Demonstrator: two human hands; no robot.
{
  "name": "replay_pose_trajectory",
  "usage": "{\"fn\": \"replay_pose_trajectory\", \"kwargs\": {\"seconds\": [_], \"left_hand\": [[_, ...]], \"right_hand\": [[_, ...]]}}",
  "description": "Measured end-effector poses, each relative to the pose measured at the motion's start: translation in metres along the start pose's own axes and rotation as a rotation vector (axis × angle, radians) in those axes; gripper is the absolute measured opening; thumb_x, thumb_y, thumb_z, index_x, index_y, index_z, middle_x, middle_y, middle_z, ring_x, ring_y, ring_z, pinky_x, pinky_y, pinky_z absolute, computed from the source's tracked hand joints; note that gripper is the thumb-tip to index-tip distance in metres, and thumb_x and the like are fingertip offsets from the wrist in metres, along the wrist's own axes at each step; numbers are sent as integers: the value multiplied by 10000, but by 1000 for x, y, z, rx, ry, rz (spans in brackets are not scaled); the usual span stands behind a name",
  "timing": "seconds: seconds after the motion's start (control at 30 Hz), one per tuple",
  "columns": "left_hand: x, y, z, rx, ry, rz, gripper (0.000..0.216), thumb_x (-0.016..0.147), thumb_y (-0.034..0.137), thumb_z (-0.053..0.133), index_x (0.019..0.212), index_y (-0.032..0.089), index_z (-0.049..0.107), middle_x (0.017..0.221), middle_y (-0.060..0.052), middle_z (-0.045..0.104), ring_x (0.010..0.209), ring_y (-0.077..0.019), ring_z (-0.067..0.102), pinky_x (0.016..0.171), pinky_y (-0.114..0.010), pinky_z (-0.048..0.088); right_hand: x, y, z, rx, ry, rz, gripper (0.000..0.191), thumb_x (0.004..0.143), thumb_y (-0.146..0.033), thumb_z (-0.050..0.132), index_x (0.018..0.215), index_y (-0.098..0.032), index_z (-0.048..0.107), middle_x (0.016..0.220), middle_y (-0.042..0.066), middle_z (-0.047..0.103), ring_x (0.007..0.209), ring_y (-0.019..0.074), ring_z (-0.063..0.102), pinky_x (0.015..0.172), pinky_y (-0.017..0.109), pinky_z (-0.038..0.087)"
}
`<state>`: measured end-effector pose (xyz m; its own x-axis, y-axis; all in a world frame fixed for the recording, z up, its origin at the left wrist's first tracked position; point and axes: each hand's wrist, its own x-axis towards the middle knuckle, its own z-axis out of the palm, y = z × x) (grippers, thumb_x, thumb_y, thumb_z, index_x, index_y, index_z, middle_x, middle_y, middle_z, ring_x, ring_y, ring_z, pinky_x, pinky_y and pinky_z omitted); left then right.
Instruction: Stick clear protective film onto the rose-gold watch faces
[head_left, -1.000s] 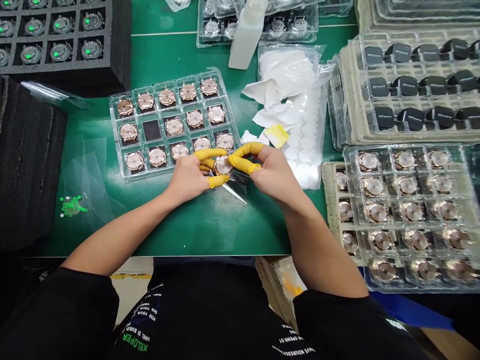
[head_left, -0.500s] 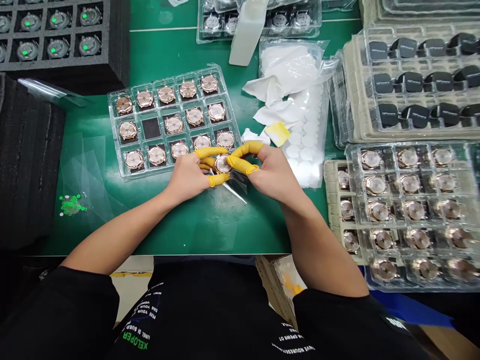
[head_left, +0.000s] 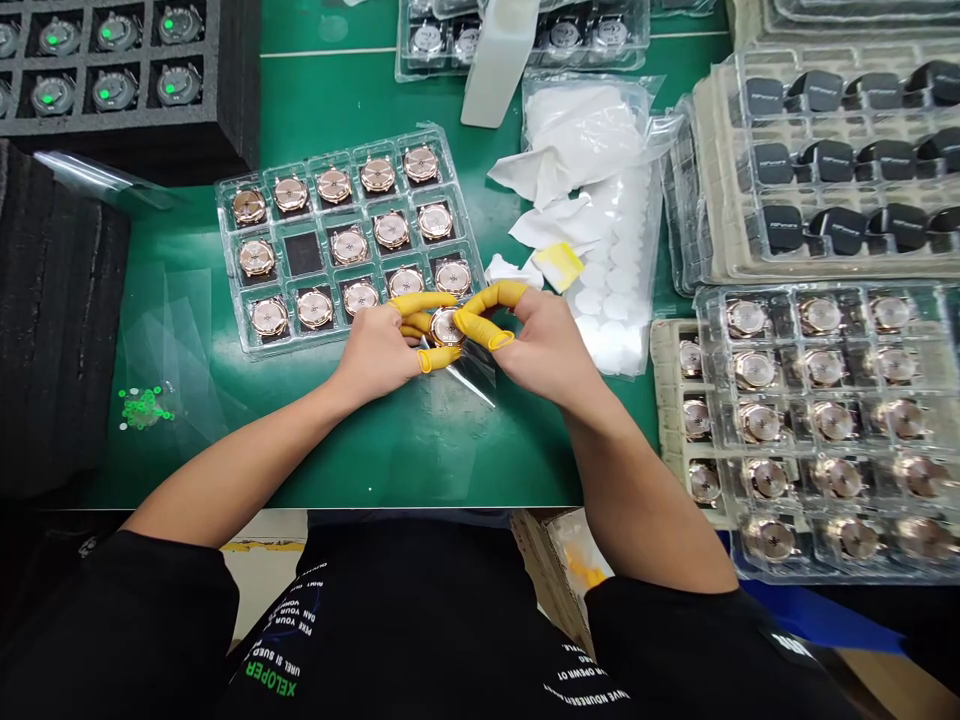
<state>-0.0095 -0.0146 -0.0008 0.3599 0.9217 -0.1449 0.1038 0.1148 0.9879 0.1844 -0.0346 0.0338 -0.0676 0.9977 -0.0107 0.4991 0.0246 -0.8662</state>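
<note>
My left hand (head_left: 382,345) and my right hand (head_left: 536,340) meet over the green mat, fingertips capped in yellow finger cots. Together they pinch one rose-gold watch case (head_left: 445,326). A piece of clear film (head_left: 471,380) hangs under the case and touches the mat. Just behind my hands lies a clear plastic tray (head_left: 300,256) with several rose-gold watch cases in its pockets and one pocket bare.
Stacked clear trays of watch cases (head_left: 817,430) stand at the right, trays of black parts (head_left: 832,160) behind them. White wipes in a bag (head_left: 592,170), a white bottle (head_left: 499,60), a black foam tray (head_left: 112,70), loose films (head_left: 180,340) and green dots (head_left: 142,408) lie around.
Both hands stay on the watch case; my right fingertips have shifted slightly on it. The view has tilted a little.
</note>
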Motion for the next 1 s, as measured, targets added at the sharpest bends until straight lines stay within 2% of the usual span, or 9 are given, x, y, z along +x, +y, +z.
{"fn": "replay_pose_trajectory", "kwargs": {"seconds": [0.37, 0.7, 0.77, 0.9, 1.0], "left_hand": [[0, 2, 0, -9, -5, -9, 640, 597, 234, 894, 1221, 157, 774, 833, -13, 763, 728, -127, 701, 733, -254, 635], [0, 1, 0, 8, -4, -15, 628, 605, 221, 884, 1221, 167, 777, 798, 1, 733, 683, -106, 664, 691, -233, 608], [0, 1, 0, 13, 9, -16, 628, 603, 227, 890, 1220, 173, 780, 800, 3, 729, 687, -104, 658, 705, -238, 613], [0, 2, 0, 38, 39, -2, 626, 604, 242, 909, 1216, 182, 788, 803, 6, 718, 710, -104, 655, 764, -253, 629], [-1, 2, 0, 59, 45, 9, 608, 611, 256, 912, 1204, 190, 793, 805, 7, 710, 708, -103, 650, 761, -256, 632]], "right_hand": [[0, 0, 0, -1, 4, 13, 99, 848, -325, 716, 866, -232, 746, 935, 47, 783, 893, 235, 678, 886, 413, 523], [0, -2, 2, 1, -8, -4, 113, 858, -342, 722, 868, -232, 743, 909, 44, 775, 890, 231, 677, 838, 386, 527], [2, 1, -5, -32, 63, -12, 134, 878, -362, 717, 924, -239, 743, 954, 47, 772, 892, 229, 672, 844, 391, 525], [12, 21, -30, -269, 413, 59, 218, 916, -384, 675, 1067, -235, 724, 1067, 89, 738, 891, 251, 656, 907, 463, 519], [22, 47, -43, -518, 467, 145, 292, 853, -384, 738, 1080, -204, 703, 1174, 154, 671, 1038, 329, 648, 1008, 553, 479]]}}
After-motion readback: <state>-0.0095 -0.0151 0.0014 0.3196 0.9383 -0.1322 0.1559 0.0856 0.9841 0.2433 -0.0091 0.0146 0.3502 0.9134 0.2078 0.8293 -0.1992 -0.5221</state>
